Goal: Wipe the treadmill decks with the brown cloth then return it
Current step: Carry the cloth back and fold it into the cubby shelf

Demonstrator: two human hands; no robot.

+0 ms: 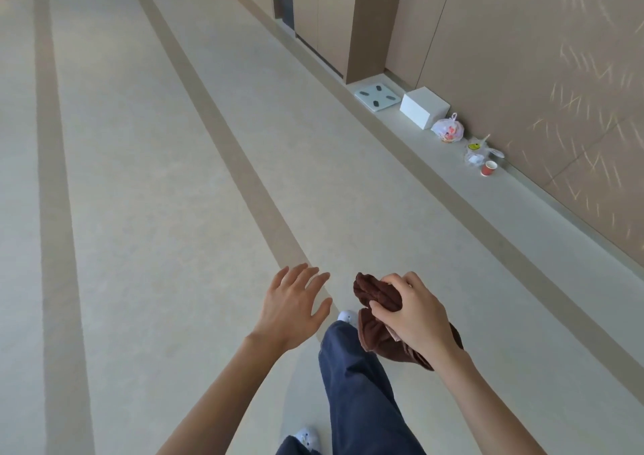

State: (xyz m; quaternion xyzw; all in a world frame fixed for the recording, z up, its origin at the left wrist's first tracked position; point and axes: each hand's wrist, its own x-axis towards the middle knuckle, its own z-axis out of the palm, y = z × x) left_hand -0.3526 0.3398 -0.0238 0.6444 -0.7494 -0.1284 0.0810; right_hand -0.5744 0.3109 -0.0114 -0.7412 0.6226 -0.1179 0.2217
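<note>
cloth: your right hand (411, 315) bunches the brown cloth (376, 294) in curled fingers, above your front leg (355, 385) | handling: soft, light, limp — hold the wad's middle so tails don't trail | left hand (289, 304): just left of the cloth, fingers spread, empty | beyond the cloth, rightward: red cup (489, 168), bag (447, 129), white box (424, 107), scale (377, 96) — well apart, no treadmill visible

We see a pale cream floor (139, 175) crossed by long tan stripes. The brown cloth (378, 296) is a deep chocolate shade. Our trousers (359, 385) are dark blue and our shoes (347, 316) white. Along the floor's right edge we find a white box (423, 107), a white scale (377, 96) with dark oval marks, a bag (447, 130) of white and pink, and a red cup (489, 168); the wall (522, 53) there is beige
</note>
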